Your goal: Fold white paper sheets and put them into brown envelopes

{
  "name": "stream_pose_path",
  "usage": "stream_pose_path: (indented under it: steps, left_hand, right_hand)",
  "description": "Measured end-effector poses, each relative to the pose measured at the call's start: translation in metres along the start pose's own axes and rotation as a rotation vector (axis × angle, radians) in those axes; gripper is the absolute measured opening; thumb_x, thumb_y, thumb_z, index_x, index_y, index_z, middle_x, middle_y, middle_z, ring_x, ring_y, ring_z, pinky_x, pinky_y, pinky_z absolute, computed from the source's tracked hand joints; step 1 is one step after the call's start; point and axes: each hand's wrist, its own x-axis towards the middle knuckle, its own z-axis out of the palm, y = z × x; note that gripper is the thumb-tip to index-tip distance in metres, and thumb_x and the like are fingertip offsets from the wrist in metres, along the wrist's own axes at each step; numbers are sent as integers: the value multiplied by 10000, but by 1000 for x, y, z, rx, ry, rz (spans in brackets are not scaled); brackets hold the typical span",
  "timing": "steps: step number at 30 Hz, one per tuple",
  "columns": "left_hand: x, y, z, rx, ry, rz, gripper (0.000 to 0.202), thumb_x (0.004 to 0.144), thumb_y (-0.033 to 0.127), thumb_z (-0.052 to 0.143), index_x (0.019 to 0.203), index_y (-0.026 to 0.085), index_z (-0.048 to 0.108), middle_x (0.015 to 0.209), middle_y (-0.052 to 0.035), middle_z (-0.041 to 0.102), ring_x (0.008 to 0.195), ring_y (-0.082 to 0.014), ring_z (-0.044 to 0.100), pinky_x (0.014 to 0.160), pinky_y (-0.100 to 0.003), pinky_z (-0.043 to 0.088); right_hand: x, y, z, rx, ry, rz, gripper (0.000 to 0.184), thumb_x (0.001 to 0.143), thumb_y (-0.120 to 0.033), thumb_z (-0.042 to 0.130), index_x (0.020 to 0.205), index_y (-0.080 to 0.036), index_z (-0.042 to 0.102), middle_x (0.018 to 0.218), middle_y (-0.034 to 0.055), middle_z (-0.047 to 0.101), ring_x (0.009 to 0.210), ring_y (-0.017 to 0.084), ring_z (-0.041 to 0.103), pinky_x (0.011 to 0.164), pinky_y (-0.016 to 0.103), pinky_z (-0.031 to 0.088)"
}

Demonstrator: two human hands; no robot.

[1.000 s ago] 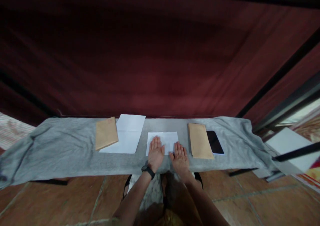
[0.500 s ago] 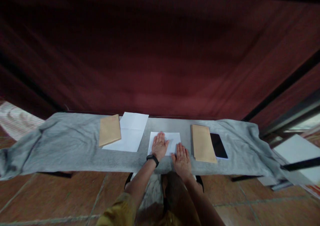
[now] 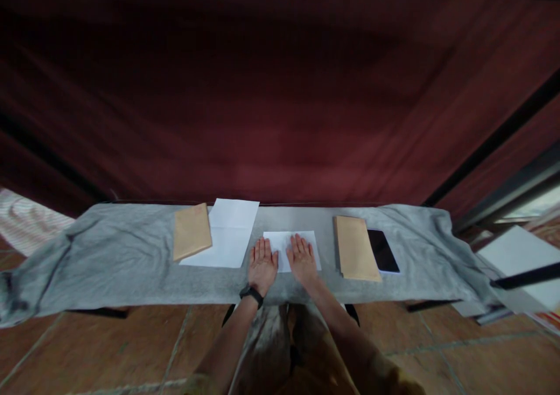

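A folded white sheet of paper (image 3: 283,244) lies on the grey cloth in front of me. My left hand (image 3: 263,265), with a dark band on its wrist, rests flat at the paper's left edge, fingers stretched out and covering that corner. Flat on the paper's right half lies my right hand (image 3: 303,259), its fingers spread a little. Neither hand grips anything. Left of them is a larger white sheet (image 3: 231,234) with a crease across it, partly under a brown envelope (image 3: 191,231). To the right sits a stack of brown envelopes (image 3: 356,249).
Touching the right envelopes is a dark-screened phone (image 3: 384,251). The grey cloth (image 3: 122,255) covers a long narrow table and is wrinkled at both ends. A dark red curtain (image 3: 280,121) hangs behind it. White boards (image 3: 520,261) stand at the far right.
My left hand has slid left and down, from the paper's middle to its left edge. My right hand has moved left and up onto the paper's right half.
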Motion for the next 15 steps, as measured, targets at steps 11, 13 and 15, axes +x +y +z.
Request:
stream_pose_path:
  steps: [11, 13, 15]
  left_hand:
    - [1, -3, -2, -59, 15, -11, 597, 1008, 370, 320, 1510, 56, 402, 1575, -185, 394, 1483, -283, 338, 1216, -459, 254]
    - [1, -5, -4, -95, 26, -29, 596, 1000, 353, 336, 1502, 38, 405, 1551, -198, 432, 1461, -283, 377, 1207, -440, 279]
    - [0, -7, -6, -139, 41, -41, 596, 987, 327, 355, 1490, 12, 408, 1516, -216, 473, 1428, -290, 421, 1189, -428, 314]
  right_hand:
    - [14, 31, 12, -72, 137, 60, 558, 1053, -380, 326, 1480, -46, 456, 1499, 223, 485, 1398, 310, 455, 1146, 497, 316]
    - [8, 39, 9, -82, 152, 81, 582, 1053, -394, 312, 1480, -23, 447, 1497, 238, 481, 1390, 320, 462, 1143, 500, 321]
    - [1, 45, 7, -85, 150, 109, 597, 1050, -400, 305, 1485, -11, 435, 1505, 249, 464, 1393, 323, 457, 1149, 505, 314]
